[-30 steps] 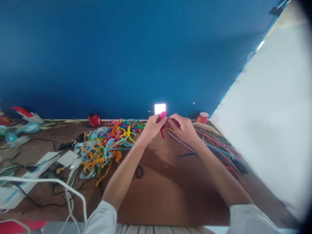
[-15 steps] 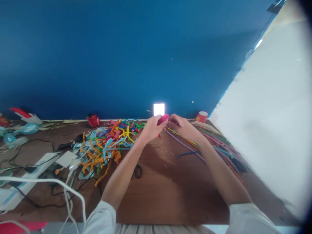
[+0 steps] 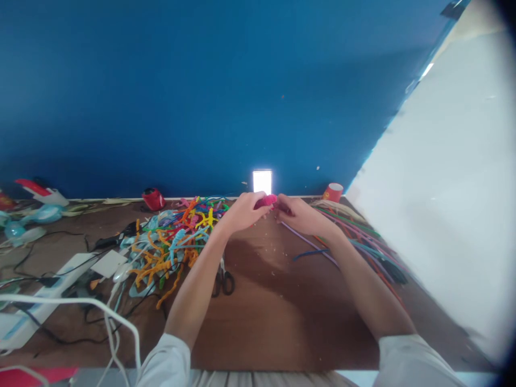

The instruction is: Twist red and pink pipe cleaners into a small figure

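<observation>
Above the far middle of the table, my left hand (image 3: 245, 212) is closed around a small bright pink bundle (image 3: 269, 200), which looks like wound pipe cleaner. Just right of it, my right hand (image 3: 296, 214) has its fingers pinched together close to the bundle. Whatever lies between those fingertips is too small to make out. A lit white panel (image 3: 262, 181) glows right behind the bundle. Scissors (image 3: 228, 283) with dark handles lie beside my left forearm, their blades partly hidden.
Tangled pipe cleaners (image 3: 161, 258) in many colours pile up on the left. Straight pipe cleaners (image 3: 363, 231) lie at the right, partly under my right forearm. A white power strip (image 3: 44, 301) with cables, a red can (image 3: 153, 199) and a red paper cup (image 3: 333, 192) stand around the edges.
My left hand has shifted slightly left and down with the pink bundle, tilting it flatter. The right hand has dropped a little. More of the scissors shows.
</observation>
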The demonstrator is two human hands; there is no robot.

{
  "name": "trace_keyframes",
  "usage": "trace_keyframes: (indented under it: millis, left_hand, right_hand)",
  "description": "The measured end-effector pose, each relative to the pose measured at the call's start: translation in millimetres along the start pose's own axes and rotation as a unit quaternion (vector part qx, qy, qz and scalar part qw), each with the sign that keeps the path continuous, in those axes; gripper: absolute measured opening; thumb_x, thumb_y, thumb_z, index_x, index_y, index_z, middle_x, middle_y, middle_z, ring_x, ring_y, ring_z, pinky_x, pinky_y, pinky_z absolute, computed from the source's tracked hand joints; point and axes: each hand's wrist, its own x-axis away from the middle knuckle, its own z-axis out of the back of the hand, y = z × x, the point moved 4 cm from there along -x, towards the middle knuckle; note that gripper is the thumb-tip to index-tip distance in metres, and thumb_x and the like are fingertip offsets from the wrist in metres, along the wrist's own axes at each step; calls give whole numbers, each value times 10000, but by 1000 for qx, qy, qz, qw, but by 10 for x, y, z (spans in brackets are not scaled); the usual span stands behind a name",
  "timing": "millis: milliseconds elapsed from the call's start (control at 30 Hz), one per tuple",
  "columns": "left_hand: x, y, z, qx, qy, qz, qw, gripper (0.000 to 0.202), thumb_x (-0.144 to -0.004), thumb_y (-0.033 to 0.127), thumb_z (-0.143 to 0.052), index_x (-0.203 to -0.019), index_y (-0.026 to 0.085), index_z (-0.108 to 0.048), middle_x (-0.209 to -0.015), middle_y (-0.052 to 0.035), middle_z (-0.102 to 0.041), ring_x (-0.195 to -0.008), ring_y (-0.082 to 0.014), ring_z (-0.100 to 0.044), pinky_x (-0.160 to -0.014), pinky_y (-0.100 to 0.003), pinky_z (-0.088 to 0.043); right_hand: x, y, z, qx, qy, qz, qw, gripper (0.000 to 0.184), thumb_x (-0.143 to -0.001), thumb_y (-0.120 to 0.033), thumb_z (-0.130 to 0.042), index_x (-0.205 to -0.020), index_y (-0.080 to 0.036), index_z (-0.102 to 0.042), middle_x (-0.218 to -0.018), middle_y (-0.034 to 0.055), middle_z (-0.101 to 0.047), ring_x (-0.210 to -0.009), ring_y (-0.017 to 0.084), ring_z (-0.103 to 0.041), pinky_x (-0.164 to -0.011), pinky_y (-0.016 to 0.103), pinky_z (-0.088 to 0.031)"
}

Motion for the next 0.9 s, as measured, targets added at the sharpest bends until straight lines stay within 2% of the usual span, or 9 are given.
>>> trace_keyframes:
  millis: [100, 233, 367, 567, 633, 767, 900]
  left_hand:
    - [38, 65, 67, -29, -41, -36, 998, 130, -886, 243, -558, -890, 153, -652, -719, 2, -666, -625, -108, -555, -599, -230, -368]
    - [98, 152, 173, -44, -68, -79, 994, 155, -902, 285, -562, -864, 154, -636, -700, 20, -620, -633, -96, -486, -601, -227, -334]
    - [130, 213, 223, -54, -64, -110, 990, 167, -905, 286, -565, -840, 146, -629, -707, 15, -604, -642, -93, -462, -604, -228, -322]
    - [113, 186, 189, -61, -58, -111, 990, 155, -909, 273, -553, -865, 153, -641, -691, 12, -603, -625, -95, -456, -596, -232, -314]
    - [97, 153, 172, -52, -59, -96, 992, 148, -904, 275, -556, -873, 161, -645, -685, 12, -610, -624, -99, -470, -600, -230, -323]
    - [61, 101, 150, -30, -40, -69, 996, 151, -901, 284, -543, -868, 168, -634, -692, 3, -624, -626, -110, -510, -604, -234, -341]
    - [24, 85, 137, -38, 26, -58, 997, 160, -896, 293, -543, -832, 167, -618, -657, 12, -579, -599, -109, -477, -588, -247, -325]
  right_hand:
    - [30, -62, -4, -65, -62, 7, 996, 208, -893, -223, -478, -1055, -181, -601, -813, 19, -675, -695, 149, -574, -665, 279, -424]
    - [74, -154, -26, -191, -130, 9, 973, 266, -933, -306, -491, -1125, -165, -611, -797, 10, -646, -668, 133, -567, -643, 268, -444]
    - [80, -175, -46, -257, -140, 22, 956, 306, -947, -419, -513, -1050, -158, -634, -799, 9, -618, -667, 120, -514, -629, 256, -434]
    - [53, -99, -82, -258, -143, 38, 955, 412, -945, -495, -511, -1155, -165, -641, -902, 37, -659, -827, 165, -565, -747, 292, -489]
    - [41, -83, -88, -242, -135, 38, 960, 403, -958, -484, -489, -1172, -176, -638, -933, 40, -667, -848, 172, -573, -764, 304, -496]
    - [4, -82, -66, -192, -49, 25, 980, 357, -955, -469, -503, -1142, -193, -630, -967, 48, -679, -825, 176, -579, -750, 306, -484]
    - [-29, -113, -81, -108, 16, 44, 993, 314, -988, -425, -430, -1019, -193, -640, -879, 42, -679, -764, 168, -572, -706, 283, -447]
